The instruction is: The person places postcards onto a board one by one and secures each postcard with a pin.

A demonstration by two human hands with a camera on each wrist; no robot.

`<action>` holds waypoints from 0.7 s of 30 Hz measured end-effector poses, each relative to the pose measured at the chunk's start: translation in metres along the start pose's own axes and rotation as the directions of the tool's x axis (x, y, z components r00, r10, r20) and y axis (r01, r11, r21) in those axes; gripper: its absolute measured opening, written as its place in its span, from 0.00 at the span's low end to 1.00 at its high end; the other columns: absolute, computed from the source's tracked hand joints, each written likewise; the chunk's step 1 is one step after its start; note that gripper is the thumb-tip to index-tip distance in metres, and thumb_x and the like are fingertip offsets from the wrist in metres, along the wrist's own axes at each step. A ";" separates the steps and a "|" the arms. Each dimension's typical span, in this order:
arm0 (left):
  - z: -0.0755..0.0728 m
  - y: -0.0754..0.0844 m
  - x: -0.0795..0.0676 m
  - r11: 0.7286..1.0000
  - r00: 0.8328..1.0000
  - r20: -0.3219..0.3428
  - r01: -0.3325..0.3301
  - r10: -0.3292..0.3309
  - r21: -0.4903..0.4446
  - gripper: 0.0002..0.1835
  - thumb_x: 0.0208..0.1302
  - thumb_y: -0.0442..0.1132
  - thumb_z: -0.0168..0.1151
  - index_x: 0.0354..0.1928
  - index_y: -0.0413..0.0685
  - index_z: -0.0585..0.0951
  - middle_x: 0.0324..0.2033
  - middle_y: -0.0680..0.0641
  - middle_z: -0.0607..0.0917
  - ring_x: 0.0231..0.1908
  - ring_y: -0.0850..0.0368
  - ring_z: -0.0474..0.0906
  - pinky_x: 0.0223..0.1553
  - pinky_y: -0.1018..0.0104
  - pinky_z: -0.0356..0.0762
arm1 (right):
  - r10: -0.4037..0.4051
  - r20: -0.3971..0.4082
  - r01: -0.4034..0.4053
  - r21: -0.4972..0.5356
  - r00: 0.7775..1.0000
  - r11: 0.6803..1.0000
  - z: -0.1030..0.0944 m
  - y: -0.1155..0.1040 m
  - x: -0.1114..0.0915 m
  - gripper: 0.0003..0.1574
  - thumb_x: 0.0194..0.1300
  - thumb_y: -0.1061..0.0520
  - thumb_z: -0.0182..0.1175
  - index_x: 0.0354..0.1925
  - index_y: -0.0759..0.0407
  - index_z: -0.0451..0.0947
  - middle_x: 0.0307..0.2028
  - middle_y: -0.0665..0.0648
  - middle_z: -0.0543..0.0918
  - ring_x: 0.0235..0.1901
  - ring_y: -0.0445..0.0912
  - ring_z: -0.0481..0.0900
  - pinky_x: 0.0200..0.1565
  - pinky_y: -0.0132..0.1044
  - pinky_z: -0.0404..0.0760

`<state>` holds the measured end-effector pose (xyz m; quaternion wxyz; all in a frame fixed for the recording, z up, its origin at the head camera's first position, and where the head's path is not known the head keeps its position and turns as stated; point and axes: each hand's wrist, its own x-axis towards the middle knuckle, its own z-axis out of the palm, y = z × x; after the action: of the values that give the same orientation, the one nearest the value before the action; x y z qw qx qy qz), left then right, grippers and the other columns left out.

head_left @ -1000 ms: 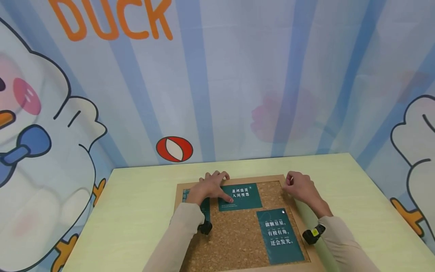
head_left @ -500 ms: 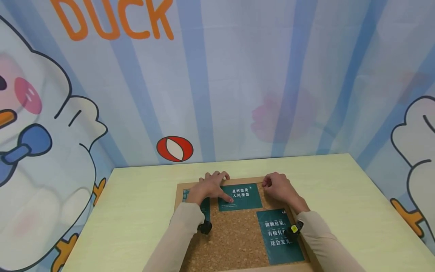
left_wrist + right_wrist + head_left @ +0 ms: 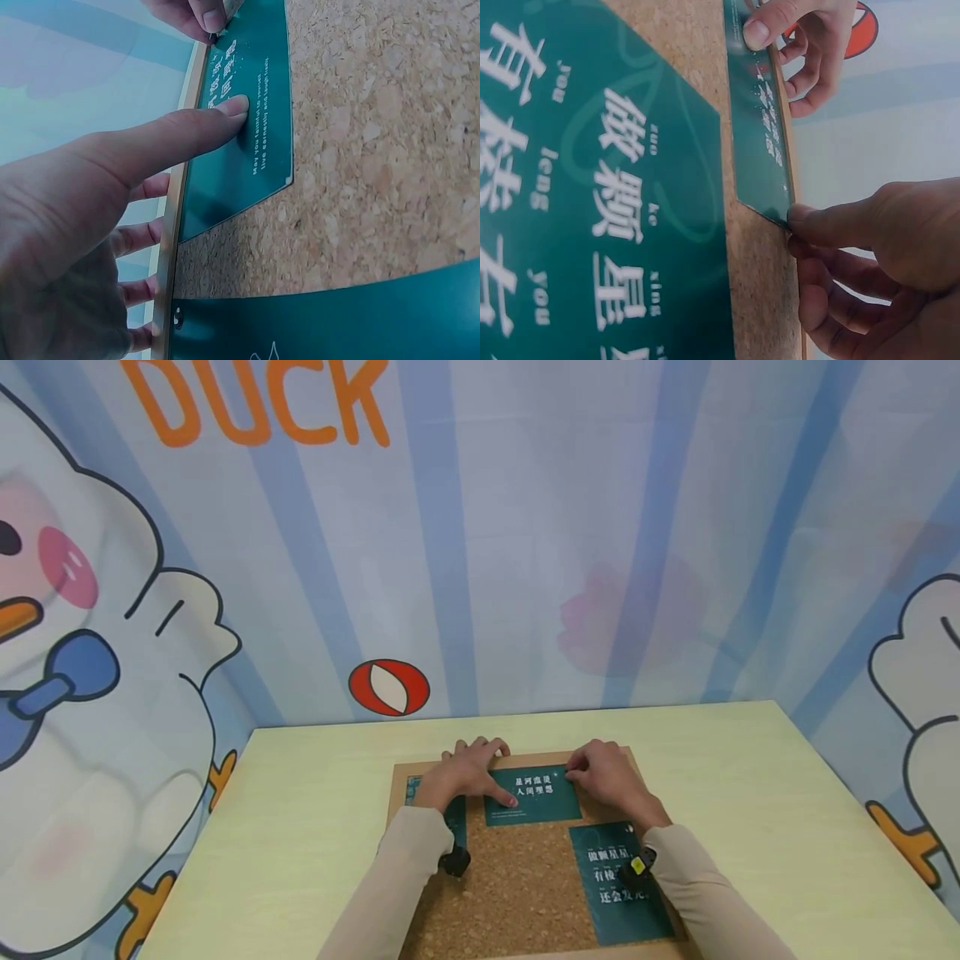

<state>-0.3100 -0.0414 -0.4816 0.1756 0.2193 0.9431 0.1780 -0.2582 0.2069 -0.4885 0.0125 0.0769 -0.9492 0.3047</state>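
Note:
A framed cork board lies on the table, with teal cards printed in white characters on it. My left hand holds the board's far edge, thumb pressing the top middle card and fingers over the wooden frame. At that card's upper right corner, my right hand pinches a small, dark push pin between thumb and forefinger, mostly hidden by the fingertips. Its other fingers curl beside the frame, as the right wrist view shows.
Another teal card lies tilted on the board's right side, partly under my right wrist. A left card carries a small clear pin. Pale tabletop surrounds the board; a printed curtain hangs behind.
My right hand has moved left from beyond the frame's right corner to the top middle card's corner. The left hand has stayed in place on the board and card.

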 end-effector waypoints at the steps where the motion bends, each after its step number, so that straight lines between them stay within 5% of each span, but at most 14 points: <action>1: 0.000 0.000 0.000 1.000 1.000 -0.001 -0.001 0.001 0.000 0.43 0.53 0.62 0.80 0.67 0.59 0.71 0.63 0.47 0.73 0.60 0.41 0.65 0.66 0.33 0.59 | -0.006 -0.003 0.006 -0.001 1.000 1.000 0.000 0.000 0.000 0.06 0.70 0.64 0.67 0.42 0.65 0.89 0.36 0.57 0.88 0.35 0.48 0.81 0.43 0.49 0.83; 21: -0.001 0.000 0.000 1.000 1.000 0.005 0.007 -0.007 -0.008 0.43 0.52 0.62 0.80 0.67 0.60 0.71 0.62 0.47 0.74 0.60 0.41 0.65 0.66 0.33 0.59 | -0.011 0.045 0.011 -0.002 0.999 1.000 0.002 -0.001 0.012 0.08 0.74 0.64 0.63 0.42 0.62 0.89 0.35 0.54 0.84 0.35 0.49 0.77 0.43 0.47 0.80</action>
<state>-0.3101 -0.0420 -0.4804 0.1794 0.2159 0.9426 0.1808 -0.2698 0.2038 -0.4887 -0.0072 0.0888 -0.9492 0.3016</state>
